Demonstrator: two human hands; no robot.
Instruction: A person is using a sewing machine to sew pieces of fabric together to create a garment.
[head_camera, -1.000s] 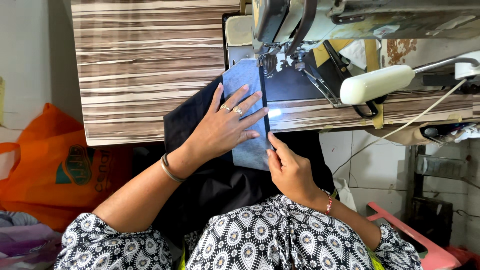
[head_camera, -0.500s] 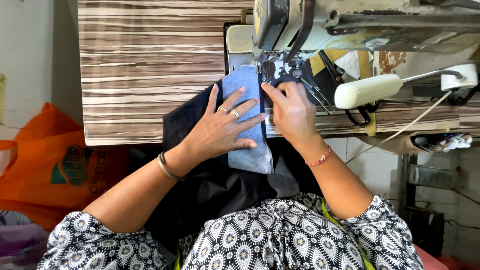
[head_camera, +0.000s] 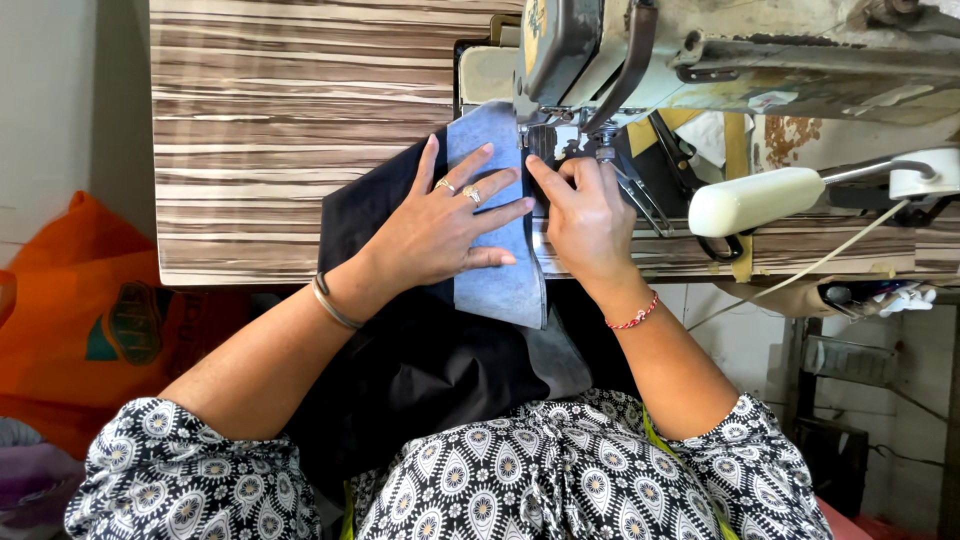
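Observation:
My left hand (head_camera: 445, 225) lies flat with fingers spread on a light blue-grey fabric piece (head_camera: 500, 280) that rests over dark black cloth (head_camera: 420, 370). My right hand (head_camera: 585, 215) presses the fabric's right edge down beside the needle area of the sewing machine (head_camera: 640, 60), fingers pointing at the presser foot. Both hands hold the cloth flat on the striped wooden table (head_camera: 290, 130). The black cloth hangs off the table's front edge into my lap. Rings sit on my left fingers, and there is a bangle on that wrist and a red thread on the right wrist.
A white cylindrical lamp (head_camera: 755, 200) on a metal arm sticks out to the right of the machine, with a white cable trailing down. An orange bag (head_camera: 75, 310) sits on the floor at the left. Black scissors lie behind the right hand.
My right hand moved up from the fabric's lower edge to the needle area. The left hand stayed spread on the fabric.

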